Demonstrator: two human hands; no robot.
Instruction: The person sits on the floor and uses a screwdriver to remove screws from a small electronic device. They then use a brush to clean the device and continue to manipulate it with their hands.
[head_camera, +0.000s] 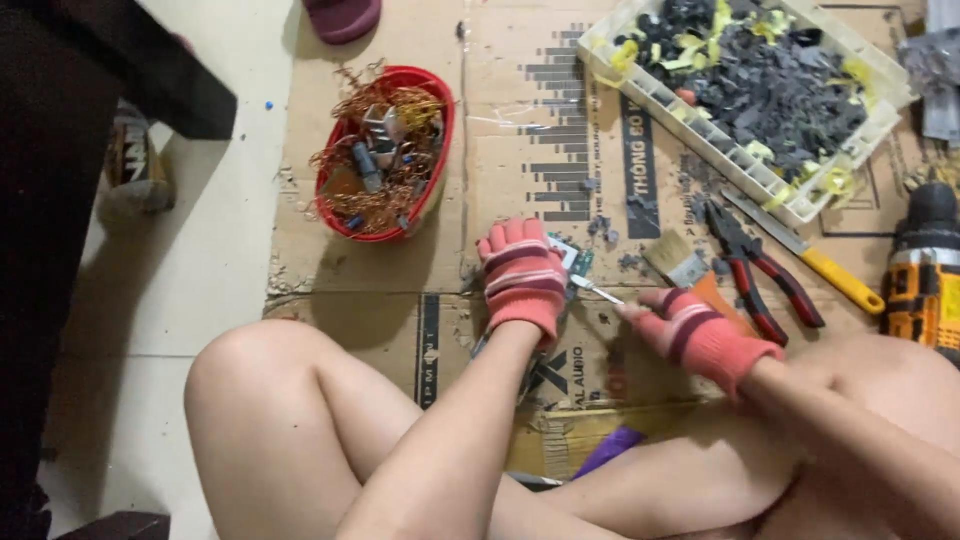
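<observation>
Bare knees and forearms fill the bottom of the view, the person sitting on flattened cardboard (400, 250) whose far edges run out of frame. At top right a white slotted tray (700, 125), partly cut off, holds a heap of grey and yellow scraps too jumbled to tell apart. Left of it stands a red basket (385, 150) of tangled copper wire and small parts. At the right edge a yellow and black power drill (922, 275) shows only in part. The left hand (522, 278), in a pink striped glove, is closed down over a small green circuit board (572, 258), which it mostly hides. The right hand (695, 335), gloved alike, grips a thin metal tool (598, 291) whose tip meets the board; its handle is hidden in the fist. Just beyond lie red-handled pliers (760, 275), a yellow-handled tool (810, 258) and a small brush (675, 258).
</observation>
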